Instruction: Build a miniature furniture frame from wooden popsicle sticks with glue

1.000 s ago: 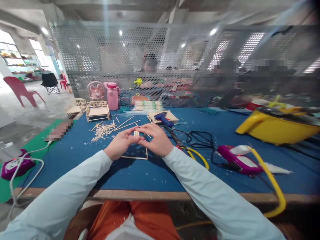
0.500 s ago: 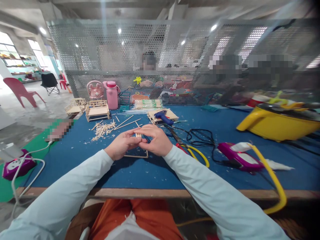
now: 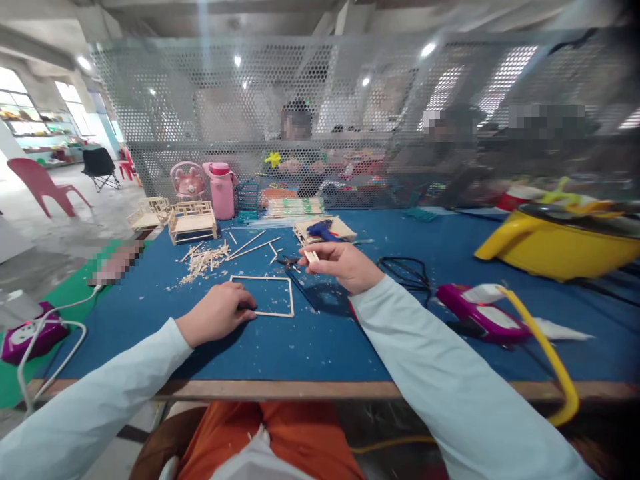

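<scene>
Short sticks (image 3: 311, 257) held above counter (image 3: 340, 360), pinched in nearly closed fingers of right hand (image 3: 350, 267); long axis slanted, upper ends leaned left, remainder partly hidden, count not made out. Stick frame (image 3: 274, 314) laid flat, long axis left-right; left end covered by left hand (image 3: 219, 313), fingers curled, grip cannot be told.

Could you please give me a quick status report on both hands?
Left hand at left end of stick frame. Right hand pinching short sticks. Dark tool lying close by, right of frame.
</scene>
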A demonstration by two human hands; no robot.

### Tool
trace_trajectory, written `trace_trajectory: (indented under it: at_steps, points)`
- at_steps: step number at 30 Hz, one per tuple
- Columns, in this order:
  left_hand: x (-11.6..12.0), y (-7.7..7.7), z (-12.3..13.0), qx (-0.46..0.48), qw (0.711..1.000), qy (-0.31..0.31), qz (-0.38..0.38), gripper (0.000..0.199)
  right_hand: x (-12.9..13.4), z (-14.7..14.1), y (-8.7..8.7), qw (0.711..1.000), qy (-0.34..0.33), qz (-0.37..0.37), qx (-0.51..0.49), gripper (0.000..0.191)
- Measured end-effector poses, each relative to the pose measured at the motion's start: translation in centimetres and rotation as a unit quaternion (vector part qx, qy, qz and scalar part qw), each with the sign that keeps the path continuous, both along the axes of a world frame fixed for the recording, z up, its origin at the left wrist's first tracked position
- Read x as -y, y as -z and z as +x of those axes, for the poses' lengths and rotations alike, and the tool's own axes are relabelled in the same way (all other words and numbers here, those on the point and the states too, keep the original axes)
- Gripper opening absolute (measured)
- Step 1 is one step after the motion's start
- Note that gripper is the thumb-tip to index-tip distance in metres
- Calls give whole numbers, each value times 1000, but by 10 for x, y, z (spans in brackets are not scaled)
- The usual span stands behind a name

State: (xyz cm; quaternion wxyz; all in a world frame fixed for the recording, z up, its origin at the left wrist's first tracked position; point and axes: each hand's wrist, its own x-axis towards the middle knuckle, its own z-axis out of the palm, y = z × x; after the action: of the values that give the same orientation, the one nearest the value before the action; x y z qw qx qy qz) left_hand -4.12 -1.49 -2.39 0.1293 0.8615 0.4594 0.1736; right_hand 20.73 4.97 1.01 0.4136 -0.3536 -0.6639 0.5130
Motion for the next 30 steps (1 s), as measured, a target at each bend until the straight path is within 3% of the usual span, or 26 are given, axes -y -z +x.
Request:
trace_trajectory:
  at_steps: [4, 7, 9, 11, 14, 15, 17, 19, 21, 24, 27, 28, 30]
  points:
    - [1, 2, 2, 7, 1000, -20, 16, 21, 9, 0, -3, 992, -72, -101, 0, 39]
    - [3, -6, -3, 96, 993, -61, 22, 17, 13, 5, -7, 979, -113, -166, 42, 40]
    - [6, -15, -10, 189, 975, -115, -14, 15, 15, 5, -6, 959, -155, -218, 94, 38]
    - [9, -22, -19, 309, 931, -165, -98, 19, 16, -1, -1, 922, -219, -276, 158, 34]
    - [14, -29, -31, 490, 819, -205, -215, 27, 6, -23, 9, 872, -282, -342, 209, 29]
    - [15, -30, -34, 531, 787, -209, -235, 30, -1, -32, 12, 878, -270, -344, 194, 26]
    - [20, -30, -38, 578, 751, -209, -241, 34, -21, -51, 14, 925, -190, -305, 123, 18]
    - [24, -30, -41, 603, 739, -210, -213, 34, -40, -66, 11, 968, -76, -238, 38, 11]
    - [29, -29, -44, 619, 735, -215, -175, 34, -48, -75, 5, 978, -43, -204, -2, 7]
    - [36, -29, -48, 628, 731, -233, -131, 35, -33, -84, 1, 957, -174, -229, 32, 14]
    - [40, -25, -52, 627, 729, -248, -118, 34, -6, -97, 11, 866, -369, -314, 121, 28]
    - [40, -24, -53, 628, 729, -248, -118, 34, -2, -103, 17, 848, -392, -334, 125, 30]
    - [41, -21, -54, 628, 728, -246, -120, 33, -6, -117, 26, 861, -362, -342, 100, 28]
